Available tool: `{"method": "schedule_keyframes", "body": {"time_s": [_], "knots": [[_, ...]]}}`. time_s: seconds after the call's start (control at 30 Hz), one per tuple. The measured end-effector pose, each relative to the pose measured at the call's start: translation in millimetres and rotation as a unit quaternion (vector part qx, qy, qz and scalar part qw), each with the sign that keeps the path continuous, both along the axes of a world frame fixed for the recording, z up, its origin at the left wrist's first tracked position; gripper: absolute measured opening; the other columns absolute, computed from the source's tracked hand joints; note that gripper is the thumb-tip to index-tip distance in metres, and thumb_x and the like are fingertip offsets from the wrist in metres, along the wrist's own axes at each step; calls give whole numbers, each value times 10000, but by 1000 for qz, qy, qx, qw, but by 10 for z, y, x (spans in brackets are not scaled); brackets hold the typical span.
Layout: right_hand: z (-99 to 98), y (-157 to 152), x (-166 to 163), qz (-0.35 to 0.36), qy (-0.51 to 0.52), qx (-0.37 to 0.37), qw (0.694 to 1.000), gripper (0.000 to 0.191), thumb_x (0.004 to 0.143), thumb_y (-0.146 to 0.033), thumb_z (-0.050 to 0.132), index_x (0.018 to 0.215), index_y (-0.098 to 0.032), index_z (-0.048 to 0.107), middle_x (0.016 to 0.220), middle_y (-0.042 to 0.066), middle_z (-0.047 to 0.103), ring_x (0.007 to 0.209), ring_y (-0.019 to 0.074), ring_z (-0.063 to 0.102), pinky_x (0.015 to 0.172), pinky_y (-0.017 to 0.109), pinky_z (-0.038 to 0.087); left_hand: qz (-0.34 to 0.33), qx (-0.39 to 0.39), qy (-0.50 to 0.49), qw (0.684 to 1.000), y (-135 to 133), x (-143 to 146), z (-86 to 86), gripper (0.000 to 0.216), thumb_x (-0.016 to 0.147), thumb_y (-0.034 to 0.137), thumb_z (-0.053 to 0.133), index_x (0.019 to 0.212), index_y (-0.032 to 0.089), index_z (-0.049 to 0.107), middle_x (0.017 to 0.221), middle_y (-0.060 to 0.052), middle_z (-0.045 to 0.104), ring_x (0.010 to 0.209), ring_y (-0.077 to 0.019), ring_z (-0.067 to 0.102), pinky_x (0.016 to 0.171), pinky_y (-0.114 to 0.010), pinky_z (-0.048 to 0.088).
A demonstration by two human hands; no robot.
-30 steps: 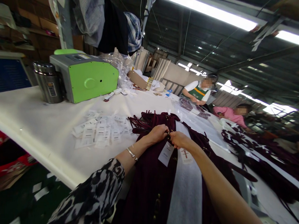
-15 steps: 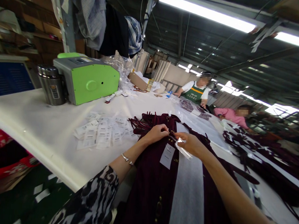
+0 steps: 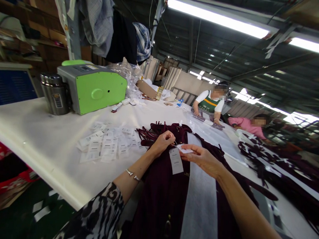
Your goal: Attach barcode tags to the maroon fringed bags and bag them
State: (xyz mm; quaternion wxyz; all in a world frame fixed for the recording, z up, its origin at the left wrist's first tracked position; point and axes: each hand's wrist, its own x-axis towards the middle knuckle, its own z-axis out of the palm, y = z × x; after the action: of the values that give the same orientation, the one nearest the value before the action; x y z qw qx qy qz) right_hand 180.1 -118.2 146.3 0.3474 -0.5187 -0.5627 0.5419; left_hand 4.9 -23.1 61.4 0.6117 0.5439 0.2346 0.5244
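A dark maroon garment (image 3: 159,189) lies over the white table's near edge, with a white sheet (image 3: 198,201) laid in its open front. My left hand (image 3: 162,142) is pinched shut at the garment's neck, where a white hang tag (image 3: 176,161) dangles. My right hand (image 3: 201,157) is just right of it, fingers partly spread, holding a small white tag (image 3: 184,148) between thumb and fingertips. Both hands hover above the collar, almost touching.
Several small white labels (image 3: 106,142) lie scattered left of the garment. A green and grey machine (image 3: 94,86) and a steel flask (image 3: 53,93) stand at the back left. Two other people (image 3: 211,100) work at the far side. More maroon garments (image 3: 268,161) lie to the right.
My right hand has drawn away from the left and opened up, now holding a small white tag flat. The hang tag hangs free below my left hand.
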Motion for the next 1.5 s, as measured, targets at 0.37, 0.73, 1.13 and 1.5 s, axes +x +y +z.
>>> {"method": "schedule_keyframes", "body": {"time_s": [0.37, 0.73, 1.13, 1.5], "knots": [[-328, 516, 1, -144, -51, 36, 988, 457, 738, -604, 726, 742, -176, 569, 532, -32, 580, 351, 56, 447, 343, 168, 301, -14, -60, -67, 996, 49, 22, 20, 410, 641, 397, 780, 891, 162, 556, 732, 3, 652, 507, -53, 427, 489, -193, 293], [-166, 675, -210, -43, -367, 58, 927, 374, 695, -438, 685, 504, -191, 479, 396, -80, 347, 378, 57, 301, 387, 225, 177, 46, -34, -45, 997, 97, 32, 16, 300, 692, 303, 717, 937, 164, 612, 707, 36, 626, 474, -51, 433, 461, -191, 292], [-231, 535, -296, -185, -341, 116, 914, 256, 848, -372, 548, 707, -182, 645, 492, -20, 550, 395, 100, 517, 395, 198, 338, 183, 286, 209, 917, -230, -13, 110, 267, 914, 235, 565, 1178, 226, 598, 1114, -40, 667, 798, -129, 620, 801, -261, 498], [-365, 256, -51, -169, -76, 105, 977, 344, 802, -403, 633, 1015, -135, 666, 679, 32, 687, 546, 137, 649, 461, 208, 496, 78, 82, 205, 972, -68, -155, 238, 160, 818, 319, 609, 764, 170, 633, 583, 42, 583, 496, -99, 516, 510, -209, 414]]}}
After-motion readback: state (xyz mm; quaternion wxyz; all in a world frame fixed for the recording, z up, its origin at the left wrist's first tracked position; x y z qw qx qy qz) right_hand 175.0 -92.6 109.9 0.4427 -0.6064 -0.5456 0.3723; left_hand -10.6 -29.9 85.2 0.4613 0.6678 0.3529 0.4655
